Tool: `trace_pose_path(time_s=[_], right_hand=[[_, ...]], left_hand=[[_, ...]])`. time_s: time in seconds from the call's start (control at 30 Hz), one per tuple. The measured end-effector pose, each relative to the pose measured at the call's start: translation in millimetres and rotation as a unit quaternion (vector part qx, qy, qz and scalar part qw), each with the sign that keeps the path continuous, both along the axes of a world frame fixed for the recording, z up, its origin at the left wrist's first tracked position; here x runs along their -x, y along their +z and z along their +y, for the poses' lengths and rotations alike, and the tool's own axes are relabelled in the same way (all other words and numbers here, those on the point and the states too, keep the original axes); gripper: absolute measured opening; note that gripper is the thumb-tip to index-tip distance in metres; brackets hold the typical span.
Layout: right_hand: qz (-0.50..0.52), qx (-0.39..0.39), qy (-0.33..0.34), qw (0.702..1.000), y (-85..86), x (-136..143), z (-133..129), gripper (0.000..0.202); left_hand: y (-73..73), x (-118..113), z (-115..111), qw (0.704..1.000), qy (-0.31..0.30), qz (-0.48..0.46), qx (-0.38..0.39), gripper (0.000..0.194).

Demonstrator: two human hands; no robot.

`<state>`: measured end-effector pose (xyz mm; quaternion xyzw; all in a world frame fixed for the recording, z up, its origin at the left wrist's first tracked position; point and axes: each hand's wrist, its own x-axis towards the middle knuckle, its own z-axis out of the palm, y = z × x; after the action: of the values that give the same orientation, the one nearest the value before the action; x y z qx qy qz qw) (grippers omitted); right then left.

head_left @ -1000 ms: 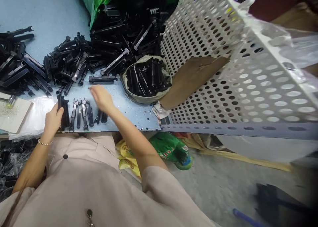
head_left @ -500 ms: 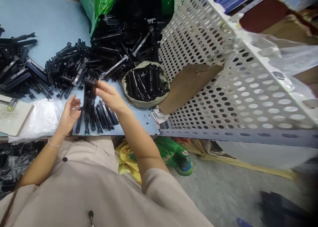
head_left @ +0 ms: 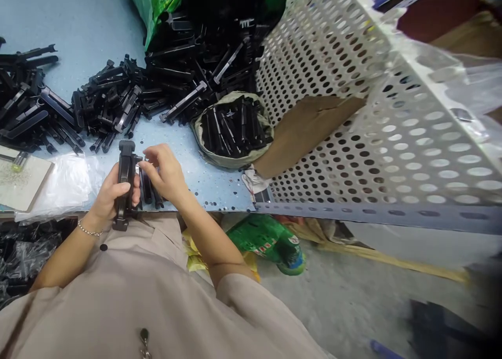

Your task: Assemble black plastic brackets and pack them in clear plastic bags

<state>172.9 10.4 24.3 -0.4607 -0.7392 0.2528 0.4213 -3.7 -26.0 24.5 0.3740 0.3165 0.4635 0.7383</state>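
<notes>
My left hand [head_left: 107, 197] is wrapped round a long black plastic part [head_left: 126, 178], held upright at the table's front edge. Just to its right, my right hand [head_left: 164, 173] has thumb and forefinger close together beside the part's upper side; whether anything small is between them is too small to tell. Several black strips [head_left: 146, 189] lie on the table, partly hidden behind my hands. Farther back is a heap of similar black parts [head_left: 110, 100]. A round cloth-edged container [head_left: 254, 160] at the right holds more black pieces.
A green sack [head_left: 157, 3] spills black parts at the back. A perforated metal panel [head_left: 325, 50] with brown cardboard [head_left: 306, 128] stands on the right. Clear plastic bags [head_left: 74, 181] and a pale board [head_left: 23, 183] lie at the left. Another black heap [head_left: 27, 108] is beyond them.
The black part has moved from my right hand into my left, now lower and nearer my body. My left fingers have closed round it. My right hand has let go and come down slightly.
</notes>
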Motion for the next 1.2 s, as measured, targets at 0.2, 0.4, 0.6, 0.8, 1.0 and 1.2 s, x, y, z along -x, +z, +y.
trace_pose_path(time_s=[0.2, 0.4, 0.6, 0.8, 1.0, 1.2], right_hand=[[-0.064, -0.040, 0.062, 0.995, -6.4, 5, 10, 0.056], [0.163, 0.247, 0.112, 0.949, -15.1, 23, 0, 0.057], [-0.215, -0.070, 0.108, 0.968, 1.1, -3, 15, 0.042], [-0.242, -0.105, 0.253, 0.931, 20.5, -16, 34, 0.042], [-0.039, 0.126, 0.160, 0.978, 9.2, 7, 15, 0.066], [-0.190, -0.025, 0.163, 0.968, 5.8, -3, 25, 0.051]], left_hand=[[9.1, 3, -6, 0.998, -0.040, 0.001, 0.049, 0.043], [2.5, 3, -3, 0.994, 0.013, 0.109, -0.002, 0.045], [13.0, 19, 3, 0.982, -0.070, 0.007, 0.173, 0.044], [24.7, 19, 1, 0.958, -0.141, -0.033, 0.249, 0.043], [18.8, 9, -10, 0.991, 0.003, 0.043, 0.123, 0.040], [20.3, 14, -5, 0.984, -0.054, 0.009, 0.167, 0.041]])
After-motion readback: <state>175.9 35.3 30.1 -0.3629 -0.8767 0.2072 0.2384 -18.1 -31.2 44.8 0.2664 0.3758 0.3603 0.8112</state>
